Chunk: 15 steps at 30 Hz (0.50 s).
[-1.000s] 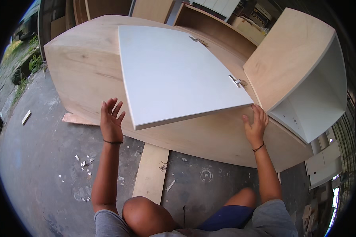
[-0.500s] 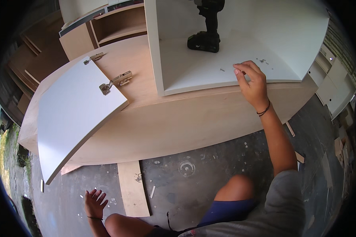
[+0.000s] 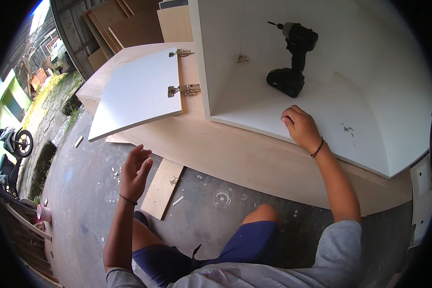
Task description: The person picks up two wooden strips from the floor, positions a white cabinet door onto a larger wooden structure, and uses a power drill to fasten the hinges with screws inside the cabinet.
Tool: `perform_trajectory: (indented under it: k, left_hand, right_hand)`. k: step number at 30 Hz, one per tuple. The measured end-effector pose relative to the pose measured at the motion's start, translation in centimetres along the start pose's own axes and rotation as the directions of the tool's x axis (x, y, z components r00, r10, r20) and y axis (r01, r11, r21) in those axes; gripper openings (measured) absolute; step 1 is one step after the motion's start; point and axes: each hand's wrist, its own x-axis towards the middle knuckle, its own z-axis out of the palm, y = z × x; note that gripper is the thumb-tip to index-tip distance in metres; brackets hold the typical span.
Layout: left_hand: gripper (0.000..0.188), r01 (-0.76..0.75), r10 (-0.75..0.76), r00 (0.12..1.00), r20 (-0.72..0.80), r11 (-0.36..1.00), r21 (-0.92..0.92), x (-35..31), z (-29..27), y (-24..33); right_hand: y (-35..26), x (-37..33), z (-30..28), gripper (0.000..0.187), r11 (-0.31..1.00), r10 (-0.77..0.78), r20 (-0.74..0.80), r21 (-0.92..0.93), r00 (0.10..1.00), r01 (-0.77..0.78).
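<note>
Right hand rests on cabinet edge, near drill.

head-worn fisheye, looking down, close

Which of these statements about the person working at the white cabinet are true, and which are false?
1. The right hand rests on the front edge of the white cabinet. True.
2. The left hand grips the cabinet door. False: it is raised in the air, empty, apart from the door.
3. A black cordless drill stands inside the cabinet. True.
4. The drill is in the right hand. False: it stands alone, beyond that hand.
5. Two metal hinges sit on the door's edge next to the cabinet. True.
</note>
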Motion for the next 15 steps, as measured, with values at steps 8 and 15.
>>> perform_trajectory:
  k: [8,15]
  left_hand:
    - [0.064,-0.299,0.313,0.949,-0.022,0.923,0.243,14.5,13.1,8.2]
    - [0.031,-0.219,0.249,0.932,-0.263,0.966,0.136,15.2,15.1,7.0]
  right_hand:
    - [1.0,1.0,2.1,0.006,0.993,-0.114,-0.067,0.002,0.991,0.114]
    - [1.5,0.5,2.5,0.006,0.996,-0.081,-0.117,0.025,0.990,0.085]
